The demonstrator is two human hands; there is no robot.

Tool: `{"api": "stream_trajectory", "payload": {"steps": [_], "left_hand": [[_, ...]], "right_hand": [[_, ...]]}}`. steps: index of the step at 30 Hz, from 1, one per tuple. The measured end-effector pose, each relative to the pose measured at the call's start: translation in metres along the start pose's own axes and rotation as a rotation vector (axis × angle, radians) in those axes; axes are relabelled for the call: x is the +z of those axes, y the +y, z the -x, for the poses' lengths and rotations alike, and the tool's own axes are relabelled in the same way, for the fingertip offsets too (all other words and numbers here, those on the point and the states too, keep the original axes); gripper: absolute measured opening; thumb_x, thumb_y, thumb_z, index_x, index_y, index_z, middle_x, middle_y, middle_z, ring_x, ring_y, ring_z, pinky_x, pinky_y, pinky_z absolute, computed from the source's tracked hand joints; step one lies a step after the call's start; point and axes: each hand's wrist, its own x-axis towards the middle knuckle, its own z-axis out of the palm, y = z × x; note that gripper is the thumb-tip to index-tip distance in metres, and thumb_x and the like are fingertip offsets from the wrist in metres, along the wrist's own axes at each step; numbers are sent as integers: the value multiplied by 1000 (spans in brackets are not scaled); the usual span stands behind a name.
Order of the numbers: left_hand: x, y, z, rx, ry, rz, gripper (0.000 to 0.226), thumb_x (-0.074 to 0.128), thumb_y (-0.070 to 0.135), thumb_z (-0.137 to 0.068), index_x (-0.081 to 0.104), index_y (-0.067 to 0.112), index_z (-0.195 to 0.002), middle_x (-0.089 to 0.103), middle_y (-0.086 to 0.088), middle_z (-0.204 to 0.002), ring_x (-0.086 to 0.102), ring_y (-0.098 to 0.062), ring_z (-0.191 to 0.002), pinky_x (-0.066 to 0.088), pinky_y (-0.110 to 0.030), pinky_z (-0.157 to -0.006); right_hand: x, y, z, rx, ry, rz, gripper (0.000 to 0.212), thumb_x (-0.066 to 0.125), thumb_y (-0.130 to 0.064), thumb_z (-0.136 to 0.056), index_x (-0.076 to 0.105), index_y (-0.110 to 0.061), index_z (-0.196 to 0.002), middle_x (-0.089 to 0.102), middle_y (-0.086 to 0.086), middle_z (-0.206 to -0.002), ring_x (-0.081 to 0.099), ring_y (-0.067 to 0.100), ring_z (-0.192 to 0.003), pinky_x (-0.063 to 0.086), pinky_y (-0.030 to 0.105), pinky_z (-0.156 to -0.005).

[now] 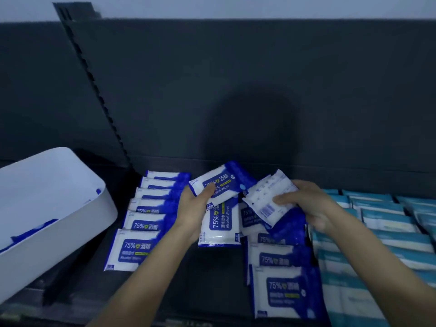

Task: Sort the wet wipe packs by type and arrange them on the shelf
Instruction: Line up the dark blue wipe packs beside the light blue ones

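Your left hand grips a blue-and-white plastic alcohol wipe pack by its near edge, thumb curled over the printed front and fingers underneath, so it sits tilted above the shelf. Just beneath it is a second blue-and-white pack, turned lengthwise with its print running sideways. It lies against your left palm, but you cannot tell whether the hand holds it as well.

Your right hand holds a white pack turned back side up, barcode showing, with your fingers curled round its right end. Its left corner sits just beside the pack in your left hand.

Either side of your hands, more blue-and-white packs lie overlapped like shingles from the back of the shelf to the front. There is a left row by your left forearm and a right row under your right hand.

Further right, teal-and-white wipe packs lie in rows of their own, just beside the right row. All of them rest on the dark grey metal shelf.

At the far left a white plastic bin is tipped towards the shelf, with a few blue packs lying inside it
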Motion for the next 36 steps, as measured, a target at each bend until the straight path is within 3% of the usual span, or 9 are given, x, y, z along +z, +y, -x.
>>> {"api": "stream_trajectory", "payload": {"steps": [6, 10, 12, 14, 19, 24, 28, 34, 36], "left_hand": [[22, -20, -2, -67, -9, 2, 26, 61, 17, -93, 58, 7, -118, 73, -15, -100, 71, -27, -78, 60, -42, -66], [26, -20, 2, -75, -51, 86, 26, 57, 16, -95, 58, 8, -120, 73, -13, -104, 72, -24, -83, 59, -36, -63], [26, -17, 3, -61, -95, 152, 27, 54, 16, -97, 58, 8, -122, 71, -14, -108, 71, -25, -88, 59, -36, -68], [26, -13, 4, -55, -127, 239, 28, 49, 20, -99, 57, 8, -122, 71, -14, -110, 70, -24, -90, 60, -38, -74], [20, -5, 0, -86, -134, 355, 29, 45, 27, -100, 56, 11, -122, 72, -12, -108, 70, -23, -91, 57, -42, -82], [0, 1, -6, -21, -26, 454, 27, 43, 24, -102, 55, 10, -121, 70, -13, -111, 67, -26, -100, 52, -48, -90], [-10, 0, -9, -4, 43, 407, 20, 47, 21, -100, 56, 13, -116, 67, -11, -117, 65, -25, -104, 52, -46, -92], [15, -7, 17, 110, -226, 209, 37, 62, 15, -83, 59, 11, -120, 72, -9, -110, 69, -23, -99, 58, -34, -79], [16, -9, 19, 137, -259, 179, 41, 66, 5, -78, 60, 13, -118, 72, -8, -109, 69, -24, -99, 59, -33, -78]], "right_hand": [[-14, 21, -6, -133, 118, 428, 35, 73, -5, -78, 61, -6, -111, 64, 14, -116, 61, 24, -97, 51, 36, -86], [0, 20, 8, -574, 325, 939, 64, 66, -15, -87, 37, -7, -143, 39, 15, -142, 41, 27, -129, 31, 23, -102], [15, 18, 17, -655, 240, 804, 44, 66, -17, -87, 52, -13, -128, 55, 7, -125, 54, 20, -113, 38, 14, -90], [32, 13, 23, -481, 102, 547, 26, 67, -16, -86, 52, -20, -107, 62, -7, -96, 62, 6, -85, 47, 9, -68], [60, 21, 25, -164, -58, 31, 30, 69, 4, -79, 60, -14, -101, 74, 3, -91, 71, 14, -78, 59, 29, -67], [64, 25, 30, -178, 116, -65, 18, 66, 5, -81, 68, -9, -92, 74, 5, -88, 69, 13, -71, 53, 20, -56], [64, 23, 27, -112, 233, -421, 18, 63, 8, -81, 60, -3, -95, 69, 15, -94, 68, 23, -75, 55, 30, -58], [101, 26, 30, -121, 220, -593, 17, 67, -3, -84, 63, -2, -101, 73, 14, -94, 71, 27, -84, 58, 39, -74], [109, 29, 31, -138, 300, -528, 17, 70, -9, -84, 63, -3, -99, 73, 12, -91, 71, 24, -81, 58, 34, -68]]}}
